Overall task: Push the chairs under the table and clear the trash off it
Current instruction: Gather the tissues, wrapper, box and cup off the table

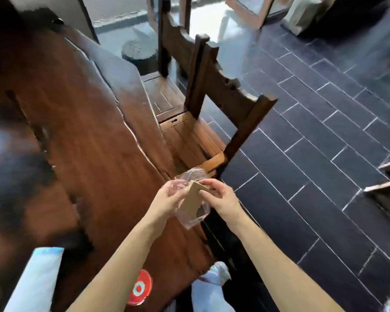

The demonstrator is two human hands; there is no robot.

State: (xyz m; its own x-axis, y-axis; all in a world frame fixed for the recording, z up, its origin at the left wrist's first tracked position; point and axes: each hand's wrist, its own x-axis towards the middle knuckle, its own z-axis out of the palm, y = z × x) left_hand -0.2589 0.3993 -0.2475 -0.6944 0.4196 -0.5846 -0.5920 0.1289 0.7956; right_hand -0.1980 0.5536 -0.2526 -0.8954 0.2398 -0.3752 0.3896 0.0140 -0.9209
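Observation:
A long dark wooden table [81, 122] fills the left of the view. Over its right edge my left hand [167, 199] and my right hand [221, 197] both hold a clear plastic wrapper [190, 176] with a tan cardboard piece [192, 200] in it. My right fingers pinch the top of the cardboard. Two wooden chairs stand along the table's right side: the near chair [230, 104] and the far chair [176, 41], both with part of the seat out from under the table. A red round wrapper [140, 288] lies on the table by my left forearm.
A light blue and white object [35, 280] lies at the table's near left corner. Dark tiled floor [324, 154] spreads to the right. A round stone stump [137, 51] stands beyond the table. Wooden furniture edges [387, 185] show at the right. My shoe [221, 270] is below.

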